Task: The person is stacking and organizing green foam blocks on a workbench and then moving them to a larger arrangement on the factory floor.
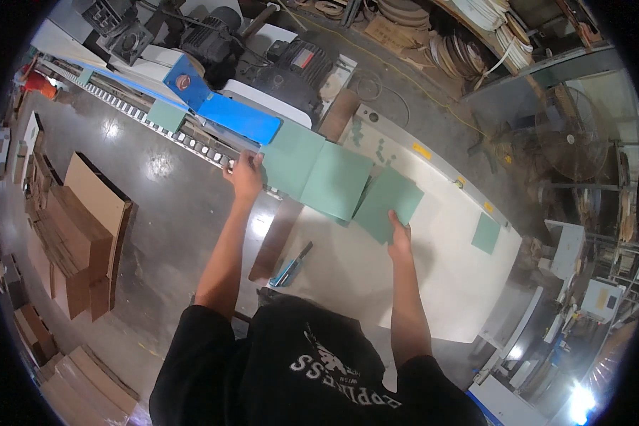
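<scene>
Both arms outstretched, hands (pixel 246 176) on green panels (pixel 334 181).

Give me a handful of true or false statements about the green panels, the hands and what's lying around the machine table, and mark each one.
1. The left hand grips the edge of a green panel. True.
2. The right hand rests on the concrete floor. False: it holds the near edge of another green panel on the white table.
3. A small green piece lies alone on the table to the right. True.
4. The stacked brown boards sit on the white table. False: they stand on the floor at the left.
5. A blue-handled tool lies near the table's left edge. True.
</scene>
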The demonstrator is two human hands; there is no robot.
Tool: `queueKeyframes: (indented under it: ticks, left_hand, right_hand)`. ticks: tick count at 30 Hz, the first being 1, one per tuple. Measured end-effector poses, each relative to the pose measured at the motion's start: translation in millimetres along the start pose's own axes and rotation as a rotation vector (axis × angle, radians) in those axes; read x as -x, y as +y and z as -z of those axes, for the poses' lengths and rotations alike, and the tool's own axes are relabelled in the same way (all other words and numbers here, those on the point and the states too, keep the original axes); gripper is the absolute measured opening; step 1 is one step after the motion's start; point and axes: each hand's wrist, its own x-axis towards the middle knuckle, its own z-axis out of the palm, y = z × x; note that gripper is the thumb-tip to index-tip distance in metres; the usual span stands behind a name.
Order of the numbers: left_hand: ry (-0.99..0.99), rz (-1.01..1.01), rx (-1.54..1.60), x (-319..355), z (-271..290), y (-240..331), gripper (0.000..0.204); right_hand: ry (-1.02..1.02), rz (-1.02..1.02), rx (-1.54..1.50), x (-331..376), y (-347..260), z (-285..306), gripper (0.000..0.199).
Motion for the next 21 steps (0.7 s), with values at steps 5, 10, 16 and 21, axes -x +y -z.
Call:
queueKeyframes:
  ticks: [5, 10, 16, 21]
  left_hand:
    - [0.008, 0.125, 0.143, 2, 15, 24, 0.033]
    - [0.005, 0.001, 0.255, 27, -7, 45, 0.021]
    - [-0.108, -0.175, 0.086, 74, -10, 89, 0.043]
    - [-0.093, -0.162, -0.026, 84, -12, 91, 0.056]
  right_hand:
    - [-0.010, 0.025, 0.123, 5, -16, -17, 0.060]
    - [0.041, 0.078, 0.129, 10, -22, -36, 0.046]
    - [0.089, 0.214, 0.358, 13, -9, -29, 0.048]
    - [0.119, 0.183, 0.256, 28, -14, -26, 0.046]
